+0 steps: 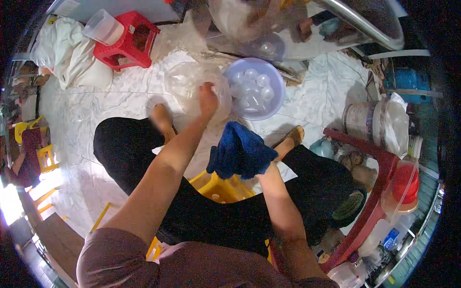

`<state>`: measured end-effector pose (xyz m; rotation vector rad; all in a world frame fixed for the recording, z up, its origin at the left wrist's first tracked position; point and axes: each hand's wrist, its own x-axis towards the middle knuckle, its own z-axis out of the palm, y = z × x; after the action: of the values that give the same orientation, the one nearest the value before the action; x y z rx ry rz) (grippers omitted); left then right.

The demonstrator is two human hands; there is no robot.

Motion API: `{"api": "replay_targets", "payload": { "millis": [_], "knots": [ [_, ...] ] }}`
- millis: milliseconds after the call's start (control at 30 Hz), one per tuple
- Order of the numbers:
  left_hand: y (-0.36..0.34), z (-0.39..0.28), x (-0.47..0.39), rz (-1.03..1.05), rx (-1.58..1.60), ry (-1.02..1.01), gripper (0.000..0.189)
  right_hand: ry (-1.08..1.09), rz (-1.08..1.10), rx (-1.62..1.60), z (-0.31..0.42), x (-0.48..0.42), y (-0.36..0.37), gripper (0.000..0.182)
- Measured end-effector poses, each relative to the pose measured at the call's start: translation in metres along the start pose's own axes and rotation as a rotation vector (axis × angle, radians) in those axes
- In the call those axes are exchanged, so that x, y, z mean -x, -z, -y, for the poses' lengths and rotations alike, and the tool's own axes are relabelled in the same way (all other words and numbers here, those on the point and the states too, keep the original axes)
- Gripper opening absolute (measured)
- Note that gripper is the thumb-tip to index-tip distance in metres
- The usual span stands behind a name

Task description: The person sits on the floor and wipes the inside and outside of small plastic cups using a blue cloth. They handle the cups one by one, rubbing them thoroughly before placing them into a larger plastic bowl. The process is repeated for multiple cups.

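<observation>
My left hand (209,99) reaches forward over a clear plastic bag (180,81) on the floor; its fingers are partly out of sight, and whether it grips the bag cannot be made out. A dark blue cloth (239,151) covers my right hand (266,163), which holds it above a yellow plastic stool (219,187) between my legs. Just right of the bag stands a light purple basin (279,86) with several clear plastic cups (252,102) in it.
A red plastic stool (124,43) bears a translucent tub (102,27), beside white sacks (77,54). At the right are a dark red stool or chair frame (381,162) and a wrapped bucket (360,117). Another person's hand (306,28) shows at the top.
</observation>
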<state>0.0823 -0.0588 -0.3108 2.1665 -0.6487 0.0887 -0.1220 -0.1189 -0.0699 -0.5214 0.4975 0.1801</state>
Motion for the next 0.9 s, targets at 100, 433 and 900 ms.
{"api": "replay_targets", "payload": {
  "millis": [100,433,900],
  "knots": [
    [0.03,0.055,0.001,0.131,-0.184,0.328,0.032,0.125,0.096,0.001,-0.017,-0.014,0.022,0.023],
    [0.052,0.106,-0.026,0.806,-0.75,0.016,0.037,0.14,0.132,0.151,-0.03,-0.017,0.036,0.041],
    [0.1,-0.096,-0.054,-0.033,0.872,0.741,0.03,0.393,-0.211,0.733,-0.005,-0.025,0.02,0.042]
  ]
}}
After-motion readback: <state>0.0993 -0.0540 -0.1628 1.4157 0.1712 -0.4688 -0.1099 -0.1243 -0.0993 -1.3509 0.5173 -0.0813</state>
